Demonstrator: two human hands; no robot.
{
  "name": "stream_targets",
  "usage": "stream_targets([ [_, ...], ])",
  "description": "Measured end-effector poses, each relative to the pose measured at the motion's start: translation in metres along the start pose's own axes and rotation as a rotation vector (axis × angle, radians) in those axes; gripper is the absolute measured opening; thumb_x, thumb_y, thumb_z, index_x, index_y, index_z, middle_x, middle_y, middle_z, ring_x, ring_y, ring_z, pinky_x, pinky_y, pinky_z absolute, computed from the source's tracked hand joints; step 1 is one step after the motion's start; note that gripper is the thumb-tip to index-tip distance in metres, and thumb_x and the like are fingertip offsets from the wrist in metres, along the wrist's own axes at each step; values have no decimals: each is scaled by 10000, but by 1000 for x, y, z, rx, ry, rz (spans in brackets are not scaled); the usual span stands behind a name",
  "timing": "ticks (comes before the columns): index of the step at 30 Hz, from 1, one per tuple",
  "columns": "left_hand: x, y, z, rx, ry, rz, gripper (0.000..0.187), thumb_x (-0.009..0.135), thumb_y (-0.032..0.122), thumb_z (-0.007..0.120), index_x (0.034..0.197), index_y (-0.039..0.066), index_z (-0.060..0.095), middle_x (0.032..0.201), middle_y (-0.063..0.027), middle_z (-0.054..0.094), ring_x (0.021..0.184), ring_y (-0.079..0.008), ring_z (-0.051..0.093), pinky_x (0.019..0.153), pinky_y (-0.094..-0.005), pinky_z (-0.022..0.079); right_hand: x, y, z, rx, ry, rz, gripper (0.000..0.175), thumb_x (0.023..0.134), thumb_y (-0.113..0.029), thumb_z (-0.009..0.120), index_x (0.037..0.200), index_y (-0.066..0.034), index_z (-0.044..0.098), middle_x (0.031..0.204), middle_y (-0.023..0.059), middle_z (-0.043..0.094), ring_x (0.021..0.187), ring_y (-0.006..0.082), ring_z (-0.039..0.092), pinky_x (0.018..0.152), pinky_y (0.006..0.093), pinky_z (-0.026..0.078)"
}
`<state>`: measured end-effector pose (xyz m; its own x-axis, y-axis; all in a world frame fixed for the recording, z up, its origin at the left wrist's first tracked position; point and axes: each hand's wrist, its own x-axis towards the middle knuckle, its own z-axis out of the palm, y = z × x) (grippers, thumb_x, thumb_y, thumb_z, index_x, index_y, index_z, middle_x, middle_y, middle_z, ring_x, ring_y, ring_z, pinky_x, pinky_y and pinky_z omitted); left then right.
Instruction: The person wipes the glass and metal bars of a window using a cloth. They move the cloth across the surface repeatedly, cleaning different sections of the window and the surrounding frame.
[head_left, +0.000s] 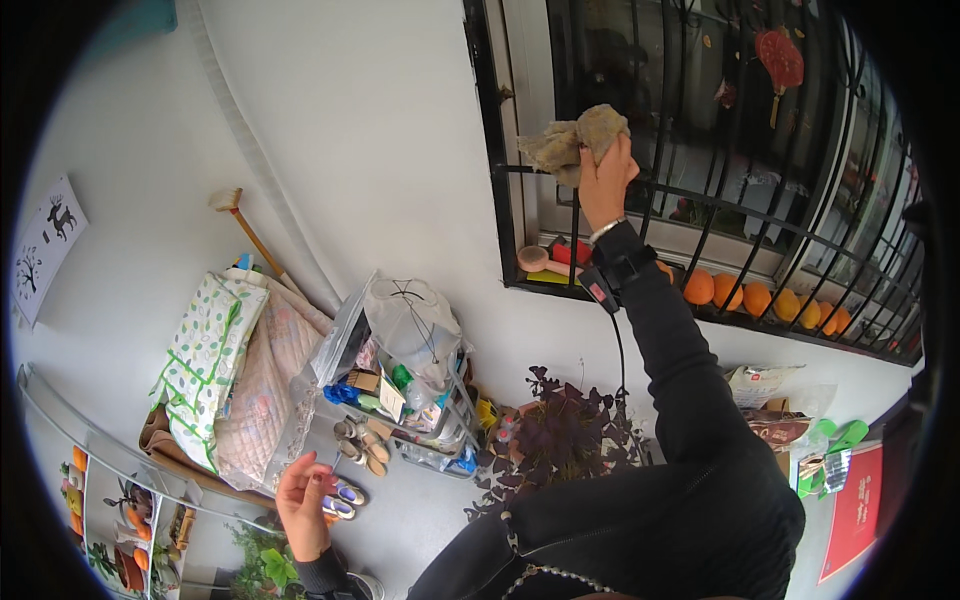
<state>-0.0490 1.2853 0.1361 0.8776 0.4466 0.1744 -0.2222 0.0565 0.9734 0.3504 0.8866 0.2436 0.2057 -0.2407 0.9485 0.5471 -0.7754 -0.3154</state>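
My right hand (606, 180) is raised to the black metal window grille (735, 214), its fingers closed on a crumpled greyish-brown cloth (559, 148). The cloth lies against the grille's bars near the window's left side. A bracelet and a black wrist strap are on that arm. Low at the left, my left hand (302, 499) is held in the air with curled, parted fingers and nothing in it.
Orange fruits (727, 291) line the window sill beside a pink brush (534, 259). Below stand a dark purple-leaved plant (566, 427) and a crowded storage cart (435, 427). Shoes (364, 446) lie on the floor; a broom (255, 236) leans at the wall.
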Motion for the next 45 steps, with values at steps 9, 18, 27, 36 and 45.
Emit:
stream_targets([
  [9,3,-13,-15,-41,-54,-6,283,904,19,560,1186,-10,553,915,-87,651,773,-147,628,668,-229,503,12,-56,80,-264,-327,-394,233,801,-115,552,1033,-97,568,1063,94,510,955,303,499,818,417,401],
  [18,-13,3,-57,60,20,6,331,915,133,590,1217,1,562,961,-77,642,816,-136,595,732,-250,483,-81,-21,67,47,-766,-159,276,795,-57,548,1070,-42,537,1113,178,527,1000,407,524,856,471,448],
  [27,32,70,-66,331,-72,162,255,907,62,576,1151,-13,563,877,-60,650,762,-121,604,677,-237,478,157,-40,-123,709,-557,-1,409,910,-81,523,1305,-7,442,1187,43,564,1070,126,533,935,285,438],
  [36,108,188,31,844,-395,457,296,847,-53,520,1123,9,607,930,-85,649,853,-149,619,749,-272,488,321,-175,-224,617,-279,-196,296,940,-76,470,1229,-22,494,1067,73,583,940,184,576,832,334,480],
  [45,229,131,236,853,-654,1045,473,862,103,591,1315,43,469,1257,-158,543,1171,-311,502,993,-380,402,358,-177,-64,-308,188,-447,273,852,-167,535,1099,-61,587,1122,128,564,1039,333,524,876,459,412],
])
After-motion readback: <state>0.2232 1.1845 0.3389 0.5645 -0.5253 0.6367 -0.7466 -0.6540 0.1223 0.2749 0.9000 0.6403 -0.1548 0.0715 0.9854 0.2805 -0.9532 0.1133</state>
